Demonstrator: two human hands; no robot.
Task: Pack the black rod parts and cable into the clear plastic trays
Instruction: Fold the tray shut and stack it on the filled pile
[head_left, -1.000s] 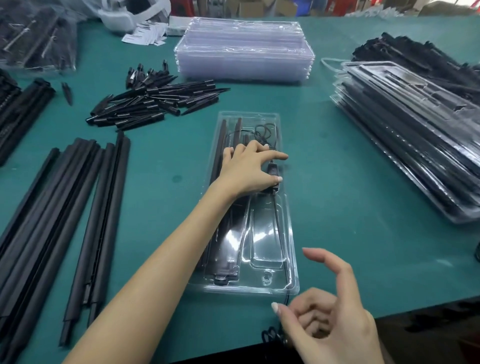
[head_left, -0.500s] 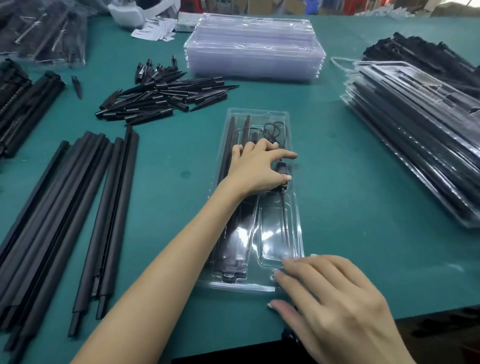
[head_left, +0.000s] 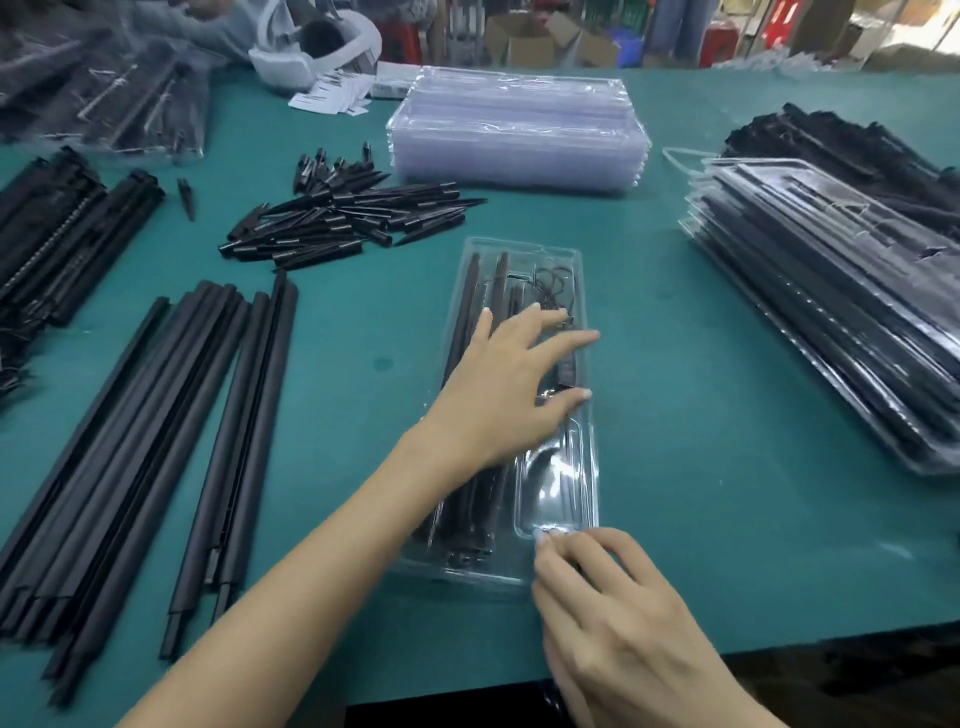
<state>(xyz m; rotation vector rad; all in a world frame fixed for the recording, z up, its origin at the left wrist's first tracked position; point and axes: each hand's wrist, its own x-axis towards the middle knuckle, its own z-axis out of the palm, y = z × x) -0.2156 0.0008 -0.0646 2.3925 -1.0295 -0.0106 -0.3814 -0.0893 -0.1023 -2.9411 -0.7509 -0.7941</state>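
I see the tray (head_left: 586, 470) mid-table, its long axis running from the near edge away from me. My left hand (head_left: 511, 387) lies flat and spread over the rods (head_left: 470, 312) and cable (head_left: 556, 283) at the far half. My right hand (head_left: 618, 623), nearer, presses fingertips on the near right corner, probably seating the cable's end; fingers relaxed, holding nothing.

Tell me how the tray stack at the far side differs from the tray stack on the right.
The far stack looks clear and empty; the right stack is dark with black parts packed inside. The far stack sits squarely aligned with neat edges; the right stack runs diagonally and looks less even. Both are clear plastic trays piled on the green table.
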